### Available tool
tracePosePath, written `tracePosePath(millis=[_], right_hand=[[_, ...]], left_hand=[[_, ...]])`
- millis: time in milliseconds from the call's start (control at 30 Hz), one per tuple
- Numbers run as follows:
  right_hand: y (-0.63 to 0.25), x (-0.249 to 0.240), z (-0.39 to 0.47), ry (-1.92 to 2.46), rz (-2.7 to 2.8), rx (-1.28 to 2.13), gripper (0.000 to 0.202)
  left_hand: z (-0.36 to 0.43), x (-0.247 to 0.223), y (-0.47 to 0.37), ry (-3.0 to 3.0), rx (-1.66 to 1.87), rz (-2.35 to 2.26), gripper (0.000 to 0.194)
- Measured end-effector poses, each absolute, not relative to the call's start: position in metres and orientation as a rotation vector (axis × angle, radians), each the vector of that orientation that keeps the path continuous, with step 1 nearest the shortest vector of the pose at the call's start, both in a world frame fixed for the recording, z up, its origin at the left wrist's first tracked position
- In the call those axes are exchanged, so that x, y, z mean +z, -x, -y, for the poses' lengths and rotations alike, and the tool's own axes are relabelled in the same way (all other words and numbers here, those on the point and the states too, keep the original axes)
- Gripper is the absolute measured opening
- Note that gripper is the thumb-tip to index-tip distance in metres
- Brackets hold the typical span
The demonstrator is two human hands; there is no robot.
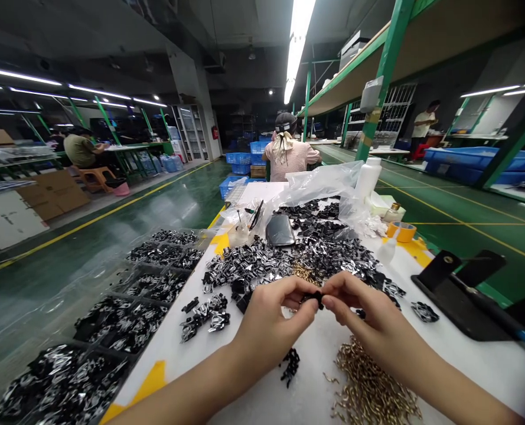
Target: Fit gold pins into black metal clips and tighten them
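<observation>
Both hands meet over the white table (191, 354). My left hand (276, 313) pinches a small black part (314, 298) between thumb and fingers. The fingertips of my right hand (355, 304) are closed against the part's right side. Below the right hand lies a heap of small brass-coloured pieces (368, 383), and a small cluster of black pieces (290, 367) is under the left wrist. Beyond the hands spreads a large pile of black and silver parts (253, 260), with a few gold pieces (304, 271) among them.
A divided tray (129, 295) of black and silver parts stands at the left. A phone (280, 230), a white bottle (368, 177), plastic film and orange tape (401, 232) are farther back. A black metal fixture (461, 301) is at the right. One person (286, 153) sits ahead.
</observation>
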State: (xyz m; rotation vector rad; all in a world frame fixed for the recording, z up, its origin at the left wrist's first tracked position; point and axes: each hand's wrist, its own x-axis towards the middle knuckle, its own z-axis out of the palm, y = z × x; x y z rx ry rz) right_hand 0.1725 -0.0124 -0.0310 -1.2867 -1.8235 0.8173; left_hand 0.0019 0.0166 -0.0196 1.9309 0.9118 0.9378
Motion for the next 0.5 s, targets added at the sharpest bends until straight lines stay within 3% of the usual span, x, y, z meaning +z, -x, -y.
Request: tracePosePath(millis=[500], right_hand=[[-0.1681, -0.0266, 0.0149, 1.297, 1.876, 0.779, 0.009]], left_hand=[[-0.0152, -0.0207, -0.0016, -1.985, 0.895, -0.908, 0.016]])
